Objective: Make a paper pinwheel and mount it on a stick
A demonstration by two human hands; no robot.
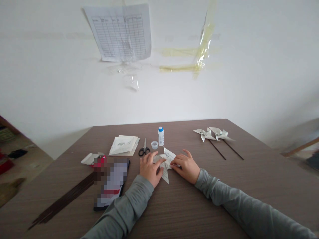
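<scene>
A folded printed-paper pinwheel (164, 177) lies on the table between my two hands. My left hand (151, 169) is on its left side, with thumb and index finger curved around a blade and partly covering it. My right hand (186, 166) has its thumb and fingertips closed at the right edge of the same paper, its index finger raised. Just beyond the hands stand a white glue bottle (161, 137) with a blue top and a small clear plastic cup or cap (154, 145). Black-handled scissors (144, 150) lie near my left fingertips.
Two finished-looking pinwheels on dark sticks (217, 150) lie at the right. To the left are stacked paper sheets (124, 145), an open red-and-white box (91, 159), a phone-like device (113, 182) and a bundle of dark sticks (67, 197). A white wall (159, 106) backs the table.
</scene>
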